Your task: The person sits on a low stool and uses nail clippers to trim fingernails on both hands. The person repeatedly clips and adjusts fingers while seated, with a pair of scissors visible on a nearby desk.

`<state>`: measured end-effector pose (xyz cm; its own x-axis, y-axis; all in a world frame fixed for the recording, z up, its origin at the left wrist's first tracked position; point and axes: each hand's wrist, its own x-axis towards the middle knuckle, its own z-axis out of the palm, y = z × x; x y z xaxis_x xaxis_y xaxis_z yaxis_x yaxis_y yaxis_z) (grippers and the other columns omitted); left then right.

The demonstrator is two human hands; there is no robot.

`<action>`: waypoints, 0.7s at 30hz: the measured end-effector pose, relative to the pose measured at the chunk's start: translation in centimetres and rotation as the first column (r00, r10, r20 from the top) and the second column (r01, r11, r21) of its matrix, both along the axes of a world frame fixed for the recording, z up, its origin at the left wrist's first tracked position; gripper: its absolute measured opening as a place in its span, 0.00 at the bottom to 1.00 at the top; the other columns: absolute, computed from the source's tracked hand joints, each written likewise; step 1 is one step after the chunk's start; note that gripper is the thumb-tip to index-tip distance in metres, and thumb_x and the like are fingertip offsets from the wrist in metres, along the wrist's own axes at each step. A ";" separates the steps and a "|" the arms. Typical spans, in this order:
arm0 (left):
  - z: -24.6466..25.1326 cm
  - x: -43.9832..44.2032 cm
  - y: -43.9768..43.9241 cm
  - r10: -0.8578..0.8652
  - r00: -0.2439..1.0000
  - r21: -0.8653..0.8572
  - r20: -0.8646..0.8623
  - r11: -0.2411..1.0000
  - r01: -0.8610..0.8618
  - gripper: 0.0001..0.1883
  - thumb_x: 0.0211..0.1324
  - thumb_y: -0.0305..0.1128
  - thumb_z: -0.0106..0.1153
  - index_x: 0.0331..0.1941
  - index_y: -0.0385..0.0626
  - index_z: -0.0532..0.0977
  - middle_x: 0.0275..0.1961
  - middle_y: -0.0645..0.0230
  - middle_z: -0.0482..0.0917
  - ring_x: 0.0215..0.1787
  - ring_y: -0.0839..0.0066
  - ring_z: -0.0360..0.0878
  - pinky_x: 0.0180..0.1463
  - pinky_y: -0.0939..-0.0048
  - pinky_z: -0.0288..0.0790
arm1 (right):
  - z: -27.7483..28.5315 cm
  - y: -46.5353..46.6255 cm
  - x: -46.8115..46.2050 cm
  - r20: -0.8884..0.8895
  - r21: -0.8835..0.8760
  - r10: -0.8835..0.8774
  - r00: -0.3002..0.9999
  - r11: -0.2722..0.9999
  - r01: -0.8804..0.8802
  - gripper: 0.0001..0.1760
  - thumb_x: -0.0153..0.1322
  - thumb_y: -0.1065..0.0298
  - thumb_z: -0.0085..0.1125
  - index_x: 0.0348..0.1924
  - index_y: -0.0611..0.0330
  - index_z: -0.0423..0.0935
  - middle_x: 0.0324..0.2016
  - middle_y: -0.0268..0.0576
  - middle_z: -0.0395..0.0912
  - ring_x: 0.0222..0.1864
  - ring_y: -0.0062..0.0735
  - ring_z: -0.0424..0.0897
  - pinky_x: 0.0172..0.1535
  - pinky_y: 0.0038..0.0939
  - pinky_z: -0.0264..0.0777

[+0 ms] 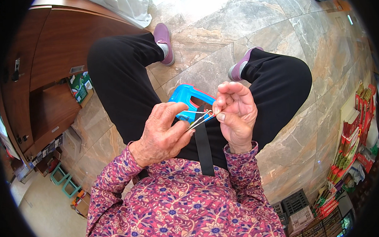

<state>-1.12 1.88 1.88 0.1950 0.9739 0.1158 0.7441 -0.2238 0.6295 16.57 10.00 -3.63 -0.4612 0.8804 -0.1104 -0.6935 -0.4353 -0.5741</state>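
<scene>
Thin white cord [196, 122] runs in several strands between my two hands, above my lap. My left hand [161, 132] grips the strands' lower end between thumb and fingers, and another strand runs to its index finger. At the other end, my right hand [237, 112] pinches the cord between thumb and index finger, its other fingers curled upward. Whether a thin stick lies among the strands is too small to tell. Behind the cord, between my thighs, is a blue and red plastic article [188, 98] with an opening; my hands partly hide it.
A black strap [204, 149] hangs before my lap. On the left stands a brown wooden cabinet [77, 31] with an open compartment [53, 110]. Green stools [65, 180] stand behind it. Red-packaged goods [350, 138] and black plastic crates [294, 201] line the right. The floor [212, 64] is tiled.
</scene>
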 end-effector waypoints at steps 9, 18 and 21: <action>-0.1 -0.1 0.4 -0.005 1.000 0.050 -0.027 0.999 0.006 0.10 0.44 0.28 0.67 0.28 0.39 0.74 0.47 0.53 0.74 0.45 0.57 0.76 0.46 0.58 0.70 | 0.0 -0.1 0.0 0.058 0.026 0.011 0.998 1.000 -0.012 0.30 0.61 0.90 0.55 0.58 0.71 0.65 0.49 0.48 0.74 0.42 0.23 0.75 0.46 0.25 0.73; 0.5 -0.5 0.7 -0.038 0.997 0.066 -0.071 0.997 0.042 0.11 0.43 0.28 0.68 0.28 0.39 0.74 0.48 0.53 0.74 0.47 0.57 0.76 0.47 0.57 0.69 | 0.2 -0.1 -0.1 0.028 -0.042 -0.008 1.000 0.999 0.009 0.30 0.61 0.90 0.56 0.57 0.71 0.65 0.48 0.47 0.74 0.41 0.23 0.75 0.46 0.25 0.73; 0.2 -0.5 0.4 -0.041 0.997 0.042 -0.065 0.998 0.044 0.10 0.44 0.28 0.67 0.30 0.39 0.76 0.50 0.52 0.74 0.48 0.56 0.75 0.50 0.56 0.70 | 0.1 -0.2 -0.2 0.037 -0.025 -0.006 0.999 1.000 0.007 0.30 0.61 0.90 0.56 0.57 0.71 0.65 0.48 0.48 0.74 0.41 0.23 0.75 0.45 0.25 0.73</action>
<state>-1.67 2.29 2.09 0.2444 0.9589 0.1438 0.7716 -0.2822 0.5700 16.36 9.82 -3.56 -0.4507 0.8801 -0.1497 -0.6746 -0.4456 -0.5885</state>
